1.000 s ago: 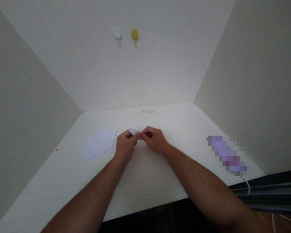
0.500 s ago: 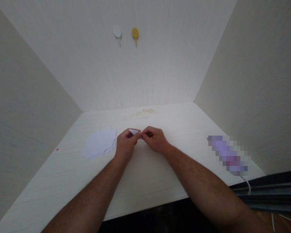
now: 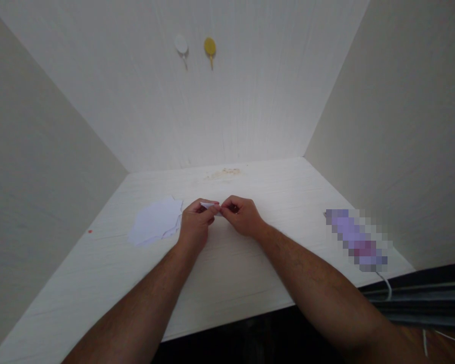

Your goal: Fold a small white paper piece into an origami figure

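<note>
On your tabletop (image 3: 227, 278), just right of the paper pile (image 3: 155, 221), is your left hand (image 3: 195, 222), and farther right of the pile come the paper piece (image 3: 208, 205) between your 2 hands and then your right hand (image 3: 244, 215). Well right of the pile lies a pixelated item (image 3: 351, 235), with a cord (image 3: 387, 285) at its near end. Left of the pile is a speck (image 3: 90, 231), behind it to the right a patch of marks (image 3: 225, 173), and high behind it, slightly right, 2 hooks (image 3: 210, 46) side by side on the back wall (image 3: 231, 111).

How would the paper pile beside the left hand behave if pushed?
The pile may slide apart, since its layered edges are uneven. It looks thin, so probably light and floppy. Lying flat, it seems unlikely to tip.
</note>
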`<control>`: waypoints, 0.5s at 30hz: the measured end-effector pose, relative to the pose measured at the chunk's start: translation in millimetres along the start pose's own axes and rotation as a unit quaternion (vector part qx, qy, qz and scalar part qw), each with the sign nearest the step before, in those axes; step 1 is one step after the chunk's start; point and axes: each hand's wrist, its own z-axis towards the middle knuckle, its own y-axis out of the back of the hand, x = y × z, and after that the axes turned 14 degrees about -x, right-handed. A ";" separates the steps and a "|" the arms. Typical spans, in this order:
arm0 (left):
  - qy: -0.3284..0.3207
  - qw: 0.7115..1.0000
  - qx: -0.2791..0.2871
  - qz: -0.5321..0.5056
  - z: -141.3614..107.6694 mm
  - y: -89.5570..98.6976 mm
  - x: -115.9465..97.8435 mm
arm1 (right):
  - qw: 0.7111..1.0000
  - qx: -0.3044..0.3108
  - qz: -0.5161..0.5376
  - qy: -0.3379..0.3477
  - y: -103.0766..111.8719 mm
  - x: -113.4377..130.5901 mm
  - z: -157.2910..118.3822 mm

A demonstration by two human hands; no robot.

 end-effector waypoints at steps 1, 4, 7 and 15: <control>0.002 1.000 -0.001 -0.001 0.0 -0.3 -0.2 | 1.000 -0.002 -0.004 0.002 0.3 0.2 0.0; 0.013 1.000 -0.003 -0.004 0.2 -0.9 -0.9 | 1.000 -0.004 -0.017 0.007 0.7 0.0 0.1; 0.024 1.000 -0.003 -0.005 0.2 -1.0 -1.9 | 1.000 -0.008 -0.023 0.018 0.5 -0.9 0.3; 0.020 1.000 0.006 -0.006 0.4 -0.9 -3.6 | 0.999 -0.012 -0.028 0.029 0.3 1.0 0.8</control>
